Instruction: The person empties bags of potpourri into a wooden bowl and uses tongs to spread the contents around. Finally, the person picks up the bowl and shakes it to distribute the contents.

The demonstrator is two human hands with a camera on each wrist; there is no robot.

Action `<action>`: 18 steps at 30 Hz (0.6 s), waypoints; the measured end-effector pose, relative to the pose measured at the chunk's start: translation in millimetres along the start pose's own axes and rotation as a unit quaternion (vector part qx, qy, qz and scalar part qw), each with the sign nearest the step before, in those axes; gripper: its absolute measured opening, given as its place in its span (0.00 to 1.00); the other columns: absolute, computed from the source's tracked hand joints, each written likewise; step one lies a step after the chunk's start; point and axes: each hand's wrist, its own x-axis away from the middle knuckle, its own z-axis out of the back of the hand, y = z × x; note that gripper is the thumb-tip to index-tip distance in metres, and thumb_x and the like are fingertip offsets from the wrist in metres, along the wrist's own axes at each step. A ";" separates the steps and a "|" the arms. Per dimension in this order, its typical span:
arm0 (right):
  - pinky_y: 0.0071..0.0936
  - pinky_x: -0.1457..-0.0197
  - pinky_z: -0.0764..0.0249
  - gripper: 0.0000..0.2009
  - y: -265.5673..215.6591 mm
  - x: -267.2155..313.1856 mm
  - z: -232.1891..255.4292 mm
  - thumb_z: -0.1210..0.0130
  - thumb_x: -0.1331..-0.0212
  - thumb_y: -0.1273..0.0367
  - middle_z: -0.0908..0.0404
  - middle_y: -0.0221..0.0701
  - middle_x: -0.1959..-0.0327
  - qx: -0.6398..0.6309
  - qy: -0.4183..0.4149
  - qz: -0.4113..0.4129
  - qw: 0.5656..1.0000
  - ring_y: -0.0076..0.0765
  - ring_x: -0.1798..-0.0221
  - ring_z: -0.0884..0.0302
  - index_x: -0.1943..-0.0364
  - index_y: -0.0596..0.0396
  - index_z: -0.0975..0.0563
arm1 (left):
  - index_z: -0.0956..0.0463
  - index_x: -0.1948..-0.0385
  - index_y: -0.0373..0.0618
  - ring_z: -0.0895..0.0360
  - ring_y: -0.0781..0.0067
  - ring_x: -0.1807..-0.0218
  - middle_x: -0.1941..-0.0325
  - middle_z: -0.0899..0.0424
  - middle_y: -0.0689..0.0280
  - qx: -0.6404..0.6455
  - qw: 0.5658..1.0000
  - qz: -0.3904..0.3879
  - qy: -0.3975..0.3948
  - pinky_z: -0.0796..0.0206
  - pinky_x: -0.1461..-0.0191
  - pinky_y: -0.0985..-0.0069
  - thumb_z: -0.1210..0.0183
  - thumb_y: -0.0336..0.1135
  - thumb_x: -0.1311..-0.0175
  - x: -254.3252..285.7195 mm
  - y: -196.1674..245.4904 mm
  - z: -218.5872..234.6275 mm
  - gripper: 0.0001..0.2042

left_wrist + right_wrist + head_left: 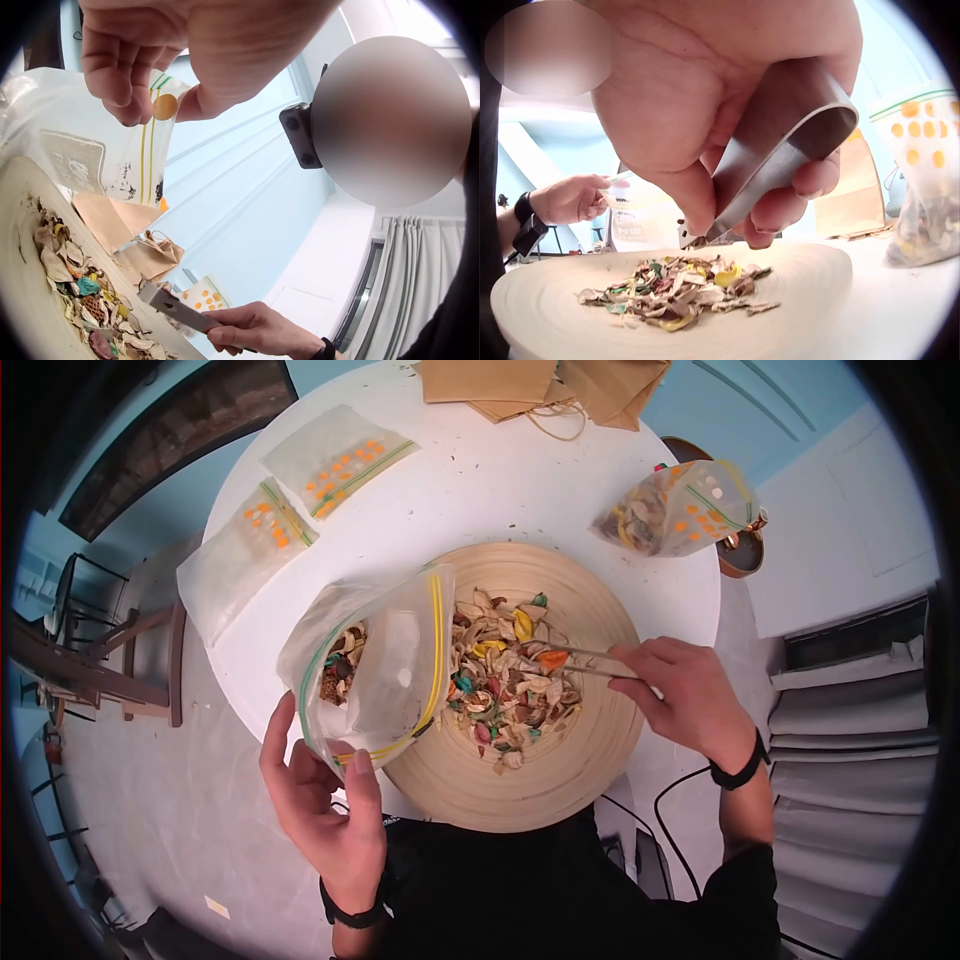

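My left hand pinches the rim of a clear zip bag between thumb and fingers, its mouth spread wide. Some dried petals and a brown textured piece show inside the bag. In my right hand is a pair of metal tongs, gripped near the bent end. The tongs' tips reach into a heap of potpourri, around an orange petal. That heap of dried petals, mostly beige with yellow, teal and red bits, lies on a round wooden plate. The bag overlaps the plate's left side in the head view.
Two flat zip bags with orange dots lie at the white table's back left. A filled zip bag stands at the back right. Brown paper bags are at the far edge. Black cables hang at the right.
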 end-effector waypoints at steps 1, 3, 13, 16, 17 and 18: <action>0.37 0.69 0.26 0.13 -2.9 -3.0 7.5 0.34 0.42 0.68 0.21 0.32 0.73 0.004 0.012 -0.003 1.000 0.42 0.69 0.21 0.54 0.53 0.18 | 0.43 0.28 0.36 0.25 0.82 0.66 0.59 0.17 0.60 0.018 0.999 0.028 -0.009 0.34 0.63 0.83 0.42 0.25 0.34 -0.1 5.5 0.1 0.32; 0.37 0.69 0.26 0.13 -11.3 -11.1 24.4 0.33 0.43 0.68 0.22 0.31 0.73 0.009 0.017 0.005 1.000 0.42 0.70 0.21 0.55 0.54 0.19 | 0.43 0.28 0.35 0.21 0.79 0.62 0.62 0.17 0.61 0.048 0.997 0.054 -0.007 0.29 0.55 0.81 0.41 0.21 0.38 -1.3 9.6 -2.6 0.34; 0.31 0.68 0.28 0.20 -69.2 -81.5 14.5 0.32 0.47 0.64 0.28 0.27 0.70 0.033 0.027 0.202 0.979 0.34 0.68 0.25 0.51 0.54 0.22 | 0.42 0.29 0.37 0.29 0.85 0.73 0.68 0.20 0.68 0.003 0.999 0.019 -0.027 0.37 0.69 0.86 0.40 0.24 0.36 -2.2 7.0 5.1 0.32; 0.33 0.68 0.28 0.20 -67.2 -71.4 25.0 0.32 0.47 0.64 0.26 0.28 0.70 0.029 0.023 0.166 0.985 0.36 0.68 0.25 0.51 0.55 0.21 | 0.42 0.29 0.38 0.30 0.86 0.73 0.63 0.18 0.66 -0.003 1.000 -0.006 -0.026 0.39 0.73 0.87 0.43 0.25 0.33 -4.8 2.5 9.1 0.30; 0.33 0.68 0.28 0.20 -63.4 -64.7 29.1 0.32 0.47 0.64 0.26 0.28 0.70 0.032 0.022 0.165 0.986 0.36 0.68 0.25 0.51 0.55 0.21 | 0.42 0.29 0.38 0.29 0.86 0.73 0.64 0.18 0.66 -0.001 1.000 -0.015 -0.027 0.39 0.73 0.87 0.43 0.25 0.32 -6.1 1.3 9.6 0.30; 0.34 0.68 0.28 0.20 -57.9 -55.8 33.5 0.32 0.47 0.65 0.25 0.29 0.71 0.031 0.036 0.126 0.991 0.38 0.68 0.24 0.51 0.55 0.21 | 0.42 0.29 0.38 0.29 0.86 0.73 0.64 0.18 0.66 0.003 0.999 -0.014 -0.030 0.39 0.73 0.87 0.43 0.25 0.32 -7.9 2.0 8.9 0.30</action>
